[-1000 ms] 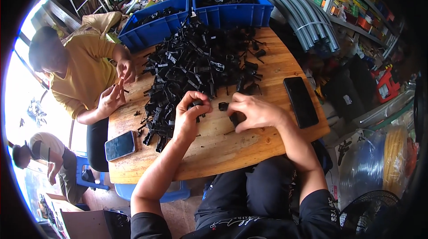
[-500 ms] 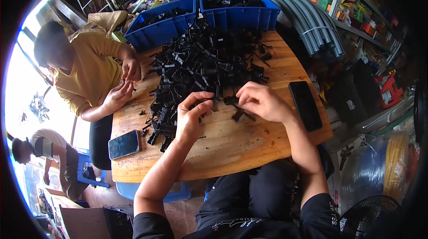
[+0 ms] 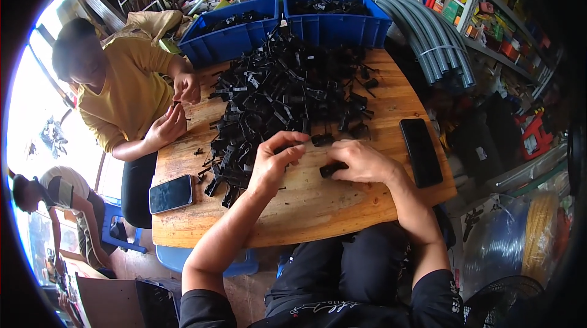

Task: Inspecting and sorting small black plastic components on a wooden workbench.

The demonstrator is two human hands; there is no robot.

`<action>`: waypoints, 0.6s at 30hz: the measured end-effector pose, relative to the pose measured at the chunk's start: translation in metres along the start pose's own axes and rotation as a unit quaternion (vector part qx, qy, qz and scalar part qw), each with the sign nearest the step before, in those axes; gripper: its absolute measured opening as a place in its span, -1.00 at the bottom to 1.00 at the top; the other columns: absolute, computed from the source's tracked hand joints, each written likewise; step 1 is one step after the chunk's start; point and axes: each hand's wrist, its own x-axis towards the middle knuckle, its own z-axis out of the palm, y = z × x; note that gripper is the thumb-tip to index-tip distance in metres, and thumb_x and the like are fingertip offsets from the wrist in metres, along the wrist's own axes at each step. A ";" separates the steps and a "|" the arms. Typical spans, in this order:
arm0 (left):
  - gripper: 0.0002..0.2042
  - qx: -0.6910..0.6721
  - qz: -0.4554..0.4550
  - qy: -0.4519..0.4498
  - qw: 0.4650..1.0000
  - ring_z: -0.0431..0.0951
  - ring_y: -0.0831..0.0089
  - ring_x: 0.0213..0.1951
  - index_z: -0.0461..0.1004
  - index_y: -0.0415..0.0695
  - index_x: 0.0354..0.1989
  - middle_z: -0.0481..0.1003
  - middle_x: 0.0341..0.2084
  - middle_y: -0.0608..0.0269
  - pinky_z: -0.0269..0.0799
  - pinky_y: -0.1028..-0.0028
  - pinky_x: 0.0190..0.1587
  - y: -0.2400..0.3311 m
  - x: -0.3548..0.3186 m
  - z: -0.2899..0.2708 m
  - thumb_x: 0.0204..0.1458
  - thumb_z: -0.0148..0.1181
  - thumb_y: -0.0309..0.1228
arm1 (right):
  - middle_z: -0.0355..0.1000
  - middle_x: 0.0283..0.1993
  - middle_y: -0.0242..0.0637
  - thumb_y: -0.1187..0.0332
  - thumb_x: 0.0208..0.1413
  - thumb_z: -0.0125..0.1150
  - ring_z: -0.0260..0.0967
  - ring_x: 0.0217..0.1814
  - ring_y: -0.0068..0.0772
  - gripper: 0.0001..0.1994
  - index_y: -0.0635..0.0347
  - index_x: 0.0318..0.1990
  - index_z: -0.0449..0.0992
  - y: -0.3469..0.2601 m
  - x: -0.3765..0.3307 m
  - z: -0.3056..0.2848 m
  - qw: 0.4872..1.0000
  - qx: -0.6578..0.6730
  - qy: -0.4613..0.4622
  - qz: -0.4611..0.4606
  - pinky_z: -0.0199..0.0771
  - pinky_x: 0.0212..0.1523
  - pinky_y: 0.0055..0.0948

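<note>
My left hand hovers over the bare wood at the near edge of a large heap of black plastic parts. Its thumb and forefinger are curved and apart, with nothing visible between them. To its right, my right hand is closed, fingers pointing down, around a small black plastic part close to the tabletop. The fingers cover much of that part. Just beyond the gap between my hands lies another black part.
On the wooden table lie a phone at left and a dark phone at right. Two blue crates of black parts stand at the back. A co-worker in a yellow top handles a small piece at left.
My right hand has come down toward me with the black part, which was blurred and dangling before. My left hand has shifted slightly right. The view has tilted a little.
</note>
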 end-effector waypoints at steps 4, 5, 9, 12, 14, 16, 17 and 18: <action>-0.74 0.049 0.027 -0.060 0.997 0.37 0.63 -0.37 0.48 -0.22 -0.17 0.43 -0.42 0.37 0.29 0.62 -0.23 0.006 -0.007 0.008 -0.11 0.15 -0.52 | 0.44 -0.39 -0.27 0.36 -0.10 0.31 0.37 -0.35 -0.43 -0.74 0.30 -0.25 0.50 -0.013 0.001 -0.011 0.982 0.167 0.066 0.051 0.36 -0.25 -0.47; -0.73 0.105 0.056 -0.085 0.989 0.37 0.63 -0.34 0.48 -0.21 -0.16 0.42 -0.40 0.37 0.29 0.62 -0.20 0.009 -0.007 0.011 -0.11 0.17 -0.53 | 0.44 -0.39 -0.27 0.36 -0.10 0.31 0.37 -0.35 -0.43 -0.74 0.30 -0.25 0.50 -0.010 -0.001 -0.014 0.982 0.166 0.066 0.053 0.36 -0.25 -0.47; -0.76 0.231 0.219 -0.072 0.945 0.38 0.64 -0.34 0.49 -0.21 -0.20 0.44 -0.37 0.36 0.30 0.62 -0.22 -0.001 -0.004 0.005 -0.08 0.24 -0.45 | 0.44 -0.34 -0.35 0.26 0.01 0.23 0.33 -0.31 -0.59 -0.70 0.30 -0.18 0.49 -0.011 0.001 -0.015 0.934 0.346 0.055 0.067 0.37 -0.26 -0.51; -0.78 0.065 0.080 0.014 0.995 0.37 0.68 -0.43 0.49 -0.20 -0.24 0.45 -0.48 0.40 0.29 0.66 -0.34 -0.008 -0.005 0.003 -0.05 0.25 -0.40 | 0.42 -0.20 -0.35 0.08 0.16 0.01 0.34 -0.21 -0.60 -0.60 0.28 -0.11 0.45 -0.012 0.006 -0.011 0.901 0.415 0.124 0.037 0.41 -0.16 -0.61; -0.80 0.065 0.067 0.036 0.995 0.35 0.70 -0.47 0.49 -0.20 -0.26 0.43 -0.53 0.43 0.27 0.68 -0.38 -0.003 -0.004 0.005 -0.04 0.25 -0.38 | 0.43 -0.20 -0.34 0.13 0.16 0.03 0.35 -0.19 -0.60 -0.64 0.27 -0.11 0.45 -0.013 0.003 -0.014 0.893 0.420 0.162 0.016 0.41 -0.16 -0.61; -0.82 0.024 0.040 0.063 0.997 0.32 0.73 -0.50 0.50 -0.20 -0.31 0.42 -0.58 0.45 0.23 0.69 -0.42 0.000 -0.005 0.008 -0.04 0.25 -0.38 | 0.43 -0.22 -0.35 0.33 0.12 0.14 0.36 -0.18 -0.62 -0.77 0.26 -0.12 0.43 -0.011 0.005 -0.007 0.872 0.430 0.230 -0.035 0.40 -0.16 -0.64; -0.82 0.024 0.040 0.064 0.997 0.32 0.73 -0.50 0.50 -0.20 -0.31 0.42 -0.58 0.45 0.23 0.69 -0.42 -0.001 -0.006 0.008 -0.04 0.25 -0.38 | 0.43 -0.26 -0.37 0.45 0.05 0.20 0.36 -0.25 -0.65 -0.75 0.25 -0.10 0.41 -0.012 0.006 -0.003 0.876 0.397 0.274 -0.014 0.38 -0.19 -0.68; -0.82 0.024 0.041 0.058 0.997 0.32 0.73 -0.49 0.50 -0.21 -0.31 0.42 -0.58 0.45 0.23 0.69 -0.41 -0.002 -0.007 0.008 -0.04 0.25 -0.38 | 0.43 -0.29 -0.39 0.46 0.04 0.21 0.35 -0.27 -0.66 -0.75 0.26 -0.11 0.41 -0.015 0.008 -0.001 0.874 0.391 0.288 -0.008 0.38 -0.20 -0.69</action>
